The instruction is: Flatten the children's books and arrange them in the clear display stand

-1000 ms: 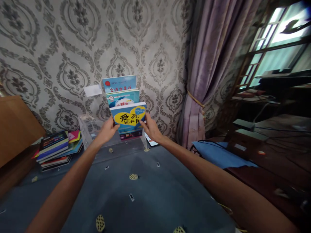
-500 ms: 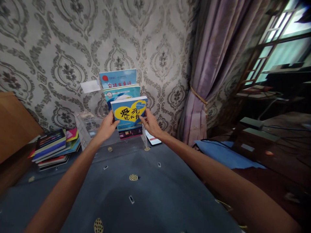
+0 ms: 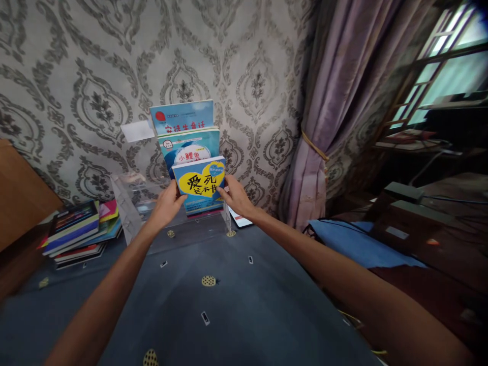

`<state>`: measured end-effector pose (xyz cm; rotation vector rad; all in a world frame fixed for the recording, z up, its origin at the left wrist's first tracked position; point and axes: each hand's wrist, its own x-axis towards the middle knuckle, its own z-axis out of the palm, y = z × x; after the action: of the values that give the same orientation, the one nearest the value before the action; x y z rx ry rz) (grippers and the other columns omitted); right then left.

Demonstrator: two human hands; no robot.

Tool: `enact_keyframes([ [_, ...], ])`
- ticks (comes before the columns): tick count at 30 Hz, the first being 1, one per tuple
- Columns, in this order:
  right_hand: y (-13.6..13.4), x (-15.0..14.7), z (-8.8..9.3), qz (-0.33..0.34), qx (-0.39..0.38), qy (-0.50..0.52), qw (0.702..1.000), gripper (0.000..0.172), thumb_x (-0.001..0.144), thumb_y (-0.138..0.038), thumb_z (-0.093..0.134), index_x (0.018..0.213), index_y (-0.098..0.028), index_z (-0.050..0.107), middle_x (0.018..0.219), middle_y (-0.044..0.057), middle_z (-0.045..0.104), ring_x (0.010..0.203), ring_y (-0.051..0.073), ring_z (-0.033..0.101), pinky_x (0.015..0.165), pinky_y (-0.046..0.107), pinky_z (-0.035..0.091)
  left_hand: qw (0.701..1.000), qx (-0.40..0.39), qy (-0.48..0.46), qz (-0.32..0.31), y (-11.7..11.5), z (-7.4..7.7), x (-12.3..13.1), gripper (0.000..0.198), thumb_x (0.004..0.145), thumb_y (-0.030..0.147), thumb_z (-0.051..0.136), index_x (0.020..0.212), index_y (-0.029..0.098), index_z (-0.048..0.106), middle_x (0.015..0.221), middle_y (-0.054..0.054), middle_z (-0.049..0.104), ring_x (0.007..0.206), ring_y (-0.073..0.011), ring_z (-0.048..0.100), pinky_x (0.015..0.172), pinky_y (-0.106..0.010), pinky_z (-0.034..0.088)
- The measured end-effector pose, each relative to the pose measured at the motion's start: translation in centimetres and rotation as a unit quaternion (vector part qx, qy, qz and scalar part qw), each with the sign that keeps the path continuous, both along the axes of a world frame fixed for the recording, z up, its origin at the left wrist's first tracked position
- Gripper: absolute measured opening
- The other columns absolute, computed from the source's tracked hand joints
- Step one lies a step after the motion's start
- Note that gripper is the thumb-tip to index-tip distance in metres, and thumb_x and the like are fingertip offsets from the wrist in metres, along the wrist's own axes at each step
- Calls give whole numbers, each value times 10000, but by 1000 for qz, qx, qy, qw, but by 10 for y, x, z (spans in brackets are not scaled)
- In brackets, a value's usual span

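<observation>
A blue book with a yellow heart on its cover (image 3: 200, 184) stands upright in the front slot of a clear acrylic rack (image 3: 129, 208) against the wall. My left hand (image 3: 166, 206) grips its left edge and my right hand (image 3: 235, 195) grips its right edge. Behind it stand two more blue books, one (image 3: 190, 147) in the middle tier and one (image 3: 182, 116) in the back tier. The rack's left half holds no books.
A stack of books (image 3: 76, 231) lies on the blue cloth (image 3: 213, 300) to the left, beside a brown board (image 3: 19, 193). A phone (image 3: 240, 218) lies right of the rack. A purple curtain (image 3: 335, 101), blue fabric (image 3: 354, 244) and dark furniture fill the right.
The heart-cover book has sunk lower into the front slot, uncovering more of the middle book behind it. Both hands went down with it.
</observation>
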<state>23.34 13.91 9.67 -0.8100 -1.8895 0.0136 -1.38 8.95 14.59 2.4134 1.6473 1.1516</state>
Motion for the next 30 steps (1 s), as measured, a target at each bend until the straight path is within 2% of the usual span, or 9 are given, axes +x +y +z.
enact_keyframes([
  [8,-9,-6,-18,-52,-33,-1,998,141,900,-263,518,1034,-219,531,989,87,573,899,252,561,786,400,516,995,-4,23,95,-13,-14,14,295,921,248,582,1128,189,380,924,-115,706,898,-305,704,757,-388,531],
  [10,-12,-9,-21,-64,-33,21,997,195,893,-245,515,1085,-215,537,999,90,583,917,259,575,787,404,524,991,-18,41,124,-16,-16,19,295,952,266,555,1162,184,364,956,-137,715,922,-313,712,752,-379,528],
  [15,-17,-13,-26,-80,-10,80,994,437,864,-198,501,1301,-196,485,1106,111,605,999,268,587,900,456,509,976,-60,101,182,-23,-15,30,242,1019,278,453,1207,156,363,991,-173,724,947,-328,720,740,-361,510],
  [18,-16,-13,-27,-76,-35,70,994,437,869,-210,483,1303,-180,520,1040,109,607,951,276,591,840,449,528,971,-71,126,190,-25,-13,34,248,1035,272,411,1236,131,373,995,-185,722,941,-323,722,732,-347,501],
  [22,-14,-14,-27,-96,-53,58,992,334,865,-216,465,1158,-164,615,936,109,611,867,278,592,798,448,527,970,-72,144,181,-24,-14,34,292,1037,258,368,1273,87,377,999,-214,717,913,-328,720,705,-347,497],
  [26,-14,-15,-26,-113,-39,55,991,268,844,-198,459,1035,-191,647,860,87,616,829,269,590,779,421,517,973,-51,148,168,-18,-17,32,238,1028,202,314,1205,98,435,974,-213,714,890,-320,717,720,-350,497],
  [30,-15,-18,-23,-129,-47,57,989,267,817,-198,460,999,-184,655,835,90,624,798,273,586,760,422,511,975,-54,145,157,-13,-17,29,211,1012,150,290,1128,112,463,923,-207,710,863,-312,719,747,-363,499],
])
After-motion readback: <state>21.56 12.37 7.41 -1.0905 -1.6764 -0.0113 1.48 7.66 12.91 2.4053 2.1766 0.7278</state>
